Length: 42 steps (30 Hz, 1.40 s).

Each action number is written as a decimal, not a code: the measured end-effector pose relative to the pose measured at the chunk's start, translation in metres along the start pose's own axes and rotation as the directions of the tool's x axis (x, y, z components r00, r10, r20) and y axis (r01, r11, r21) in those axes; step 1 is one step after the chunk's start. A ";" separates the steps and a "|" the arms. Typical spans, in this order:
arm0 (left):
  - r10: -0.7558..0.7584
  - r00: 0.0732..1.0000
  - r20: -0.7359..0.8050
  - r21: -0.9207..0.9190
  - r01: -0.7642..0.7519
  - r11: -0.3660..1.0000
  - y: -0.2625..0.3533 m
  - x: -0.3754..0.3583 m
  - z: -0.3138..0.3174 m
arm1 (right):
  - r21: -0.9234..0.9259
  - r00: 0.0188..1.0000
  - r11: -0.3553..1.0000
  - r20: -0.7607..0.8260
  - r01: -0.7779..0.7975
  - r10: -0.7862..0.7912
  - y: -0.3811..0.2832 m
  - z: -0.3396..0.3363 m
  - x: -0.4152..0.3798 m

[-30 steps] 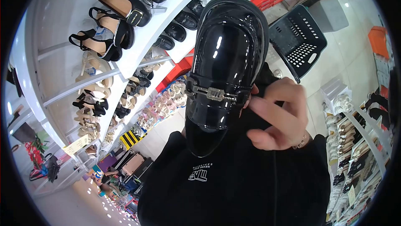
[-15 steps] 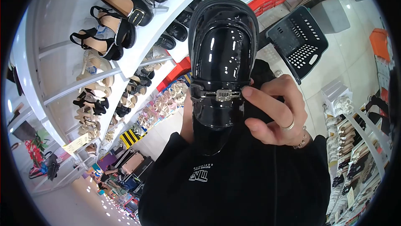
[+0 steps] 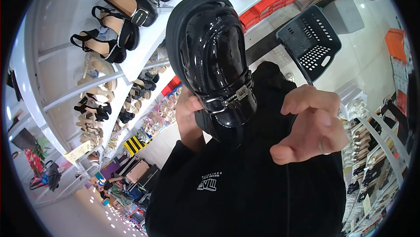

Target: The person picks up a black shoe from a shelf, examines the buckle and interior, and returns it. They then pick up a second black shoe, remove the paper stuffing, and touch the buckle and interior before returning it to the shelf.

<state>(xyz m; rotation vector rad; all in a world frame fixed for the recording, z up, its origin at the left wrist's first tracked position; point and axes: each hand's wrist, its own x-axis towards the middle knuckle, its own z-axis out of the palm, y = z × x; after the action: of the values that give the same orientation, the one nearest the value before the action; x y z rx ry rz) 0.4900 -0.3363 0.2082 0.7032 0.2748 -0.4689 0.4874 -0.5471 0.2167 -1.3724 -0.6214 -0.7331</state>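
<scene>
A glossy black patent shoe [image 3: 221, 51] with a thick sole is held up in front of my chest, its rounded toe toward the top of the head view. Across it runs a strap with a silver buckle and a jewelled ornament [image 3: 242, 93]. My left hand [image 3: 189, 108] grips the shoe from its left side; most of its fingers are hidden behind it. To the right of the shoe, and apart from it, my right hand [image 3: 313, 123] is open with curved, spread fingers and a ring on one. Nothing is in it.
White shelves [image 3: 144, 53] on the left bear black heeled shoes [image 3: 127, 7] and paler pairs. Red boxes [image 3: 273, 3] are stacked under the top shelf. A dark perforated basket [image 3: 310, 42] stands on the tiled floor. At the right is a rack of shoes [image 3: 365, 149].
The shoe has moved left and turned, showing more of its side and sole edge. My right hand has let go of the strap and drawn away to the right.
</scene>
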 end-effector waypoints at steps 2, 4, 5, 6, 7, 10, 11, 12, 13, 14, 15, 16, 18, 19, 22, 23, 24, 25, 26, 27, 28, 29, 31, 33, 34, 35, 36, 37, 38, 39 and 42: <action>0.029 0.999 -0.046 0.081 -0.025 0.996 0.003 -0.001 0.001 | -0.092 0.970 0.993 0.224 -0.071 0.090 -0.002 -0.002 0.003; 0.062 0.994 -0.090 0.164 -0.047 0.985 0.007 -0.001 0.001 | -0.208 0.919 0.956 0.295 -0.205 0.261 -0.008 0.006 0.009; 0.064 0.994 -0.092 0.165 -0.048 0.985 0.006 0.000 -0.013 | -0.201 0.921 0.962 0.307 -0.185 0.241 -0.004 0.010 0.005; 0.091 0.995 0.029 0.229 -0.096 0.969 0.002 0.002 -0.036 | -0.197 0.921 0.963 0.307 -0.185 0.240 -0.005 0.011 0.006; 0.109 0.983 0.151 0.287 -0.149 0.946 0.002 0.003 -0.046 | -0.189 0.932 0.962 0.270 -0.197 0.243 -0.006 0.012 0.007; 0.150 0.989 -0.017 0.158 -0.146 0.977 -0.011 -0.011 -0.044 | -0.136 0.955 0.966 0.175 -0.218 0.240 -0.007 0.015 0.007; 0.151 0.988 -0.017 0.157 -0.146 0.977 -0.011 -0.012 -0.043 | -0.094 0.966 0.971 0.115 -0.220 0.230 -0.007 0.015 0.007; 0.153 0.988 -0.018 0.172 -0.147 0.974 -0.011 -0.013 -0.042 | -0.094 0.966 0.971 0.117 -0.220 0.230 -0.007 0.017 0.004; 0.155 0.988 -0.018 0.186 -0.149 0.971 -0.011 -0.015 -0.041 | -0.051 0.978 0.978 0.047 -0.202 0.204 -0.006 0.020 -0.001; 0.158 0.987 -0.017 0.201 -0.151 0.968 -0.011 -0.015 -0.039 | -0.009 0.983 0.984 -0.024 -0.180 0.179 -0.006 0.021 -0.004; 0.161 0.987 -0.016 0.216 -0.153 0.964 -0.010 -0.016 -0.038 | -0.008 0.984 0.984 -0.022 -0.177 0.177 -0.007 0.019 -0.002; 0.163 0.986 -0.016 0.232 -0.155 0.960 -0.009 -0.017 -0.036 | -0.058 0.981 0.983 0.083 -0.172 0.176 -0.008 0.015 0.000; 0.167 0.986 -0.014 0.265 -0.157 0.951 -0.006 -0.018 -0.033 | -0.106 0.967 0.982 0.186 -0.159 0.176 -0.008 0.013 0.000; 0.168 0.986 -0.013 0.281 -0.157 0.947 -0.005 -0.018 -0.031 | -0.166 0.953 0.975 0.243 -0.146 0.184 -0.009 0.013 -0.001; 0.223 0.975 -0.001 0.318 -0.211 0.924 -0.003 -0.018 -0.025 | -0.215 0.946 0.965 0.255 -0.148 0.202 -0.012 0.017 -0.001; 0.224 0.975 -0.004 0.318 -0.211 0.924 -0.001 -0.019 -0.025 | -0.203 0.954 0.965 0.214 -0.168 0.211 -0.013 0.018 0.000; 0.183 0.983 0.019 0.327 -0.179 0.928 0.003 -0.020 -0.026 | -0.202 0.953 0.965 0.215 -0.168 0.211 -0.013 0.018 -0.001; 0.141 0.989 0.041 0.337 -0.147 0.930 0.005 -0.020 -0.028 | -0.203 0.955 0.966 0.213 -0.162 0.205 -0.013 0.019 -0.003; 0.142 0.989 0.041 0.337 -0.147 0.930 0.007 -0.020 -0.030 | -0.204 0.957 0.967 0.210 -0.155 0.198 -0.012 0.019 -0.004; 0.167 0.983 0.073 0.374 -0.182 0.909 0.007 -0.020 -0.032 | -0.203 0.957 0.967 0.211 -0.155 0.198 -0.012 0.020 -0.005; 0.190 0.976 0.107 0.409 -0.218 0.886 0.007 -0.019 -0.034 | -0.203 0.958 0.968 0.211 -0.149 0.192 -0.012 0.021 -0.007; 0.191 0.976 0.106 0.409 -0.218 0.886 0.007 -0.019 -0.036 | -0.203 0.959 0.969 0.212 -0.144 0.187 -0.012 0.022 -0.008; 0.179 0.974 0.138 0.386 -0.219 0.896 0.007 -0.021 -0.039 | -0.214 0.958 0.967 0.217 -0.139 0.186 -0.013 0.023 -0.008; 0.184 0.973 0.137 0.387 -0.223 0.895 0.008 -0.021 -0.039 | -0.225 0.958 0.965 0.221 -0.132 0.183 -0.014 0.022 -0.007; 0.188 0.973 0.137 0.387 -0.227 0.894 0.007 -0.021 -0.039 | -0.231 0.938 0.967 0.298 -0.112 0.180 -0.016 0.018 -0.006; 0.191 0.972 0.137 0.387 -0.230 0.893 0.007 -0.021 -0.039 | -0.236 0.911 0.967 0.373 -0.092 0.178 -0.017 0.016 -0.006; 0.195 0.971 0.136 0.386 -0.233 0.892 0.006 -0.021 -0.039 | -0.236 0.910 0.967 0.375 -0.091 0.177 -0.016 0.017 -0.006; 0.198 0.971 0.133 0.385 -0.235 0.892 0.006 -0.021 -0.039 | -0.228 0.909 0.972 0.389 -0.060 0.148 -0.015 0.018 -0.006; 0.200 0.971 0.129 0.384 -0.235 0.893 0.003 -0.020 -0.039 | -0.219 0.907 0.975 0.403 -0.032 0.120 -0.015 0.019 -0.007; 0.203 0.971 0.125 0.383 -0.236 0.893 0.001 -0.017 -0.039 | -0.218 0.906 0.975 0.406 -0.034 0.122 -0.016 0.019 -0.007; 0.213 0.970 0.120 0.380 -0.243 0.892 0.000 -0.013 -0.038 | -0.215 0.899 0.976 0.421 -0.030 0.120 -0.017 0.018 -0.005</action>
<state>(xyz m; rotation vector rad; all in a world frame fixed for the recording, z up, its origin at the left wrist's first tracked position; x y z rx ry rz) 0.4754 -0.3062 0.1852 1.0954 0.0208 -0.3252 0.4711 -0.5298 0.2254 -1.7620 -0.8526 -0.4348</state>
